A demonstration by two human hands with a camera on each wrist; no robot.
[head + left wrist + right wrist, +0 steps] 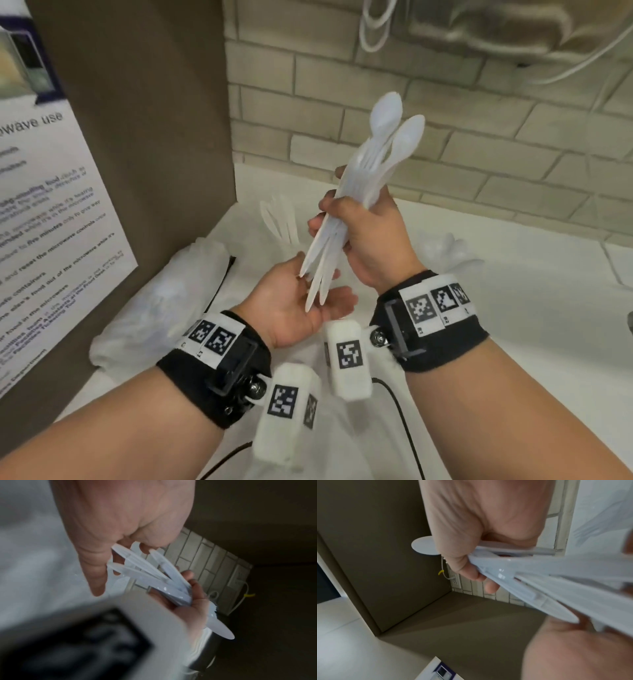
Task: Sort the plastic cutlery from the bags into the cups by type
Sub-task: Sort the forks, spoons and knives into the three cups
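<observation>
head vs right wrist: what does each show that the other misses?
Head only: the spoon bowls fanned above the right hand, the plastic bag against the brown panel, both wrist bands, the left hand open under the handle tips.
Right wrist only: a wall outlet with a yellow-tagged cable.
Both: the right hand gripping the spoon bundle.

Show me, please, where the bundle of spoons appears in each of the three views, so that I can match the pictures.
Head: spoons at centre, gripped by the right hand, bowls up, handle tips on the open left hand.
Left wrist: spoons at centre, fanning out below the palm.
Right wrist: spoons at right, handles fanning toward the camera.
Shared landmark: the brick wall.
</observation>
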